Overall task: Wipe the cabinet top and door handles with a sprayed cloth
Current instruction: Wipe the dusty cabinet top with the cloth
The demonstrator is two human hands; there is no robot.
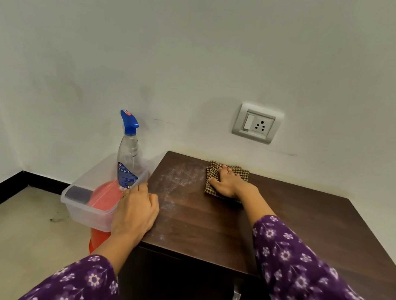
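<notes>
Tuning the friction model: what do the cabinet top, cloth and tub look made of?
Cabinet top: dark wood or wood-look laminate, satin; grain streaks and a soft sheen show. Cloth: woven fabric, matte; brown-and-tan checked weave, folded. Tub: clear plastic, probably rigid; its contents show through the walls.

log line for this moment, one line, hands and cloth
step: wiping cabinet top | right hand: presses cloth flat at back edge | left hand: rests at left edge | white residue: beside cloth | spray bottle: in tub

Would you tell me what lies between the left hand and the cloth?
In the head view, only a whitish dusty smear on the cabinet top lies between the left hand and the checked cloth under the right hand.
</notes>
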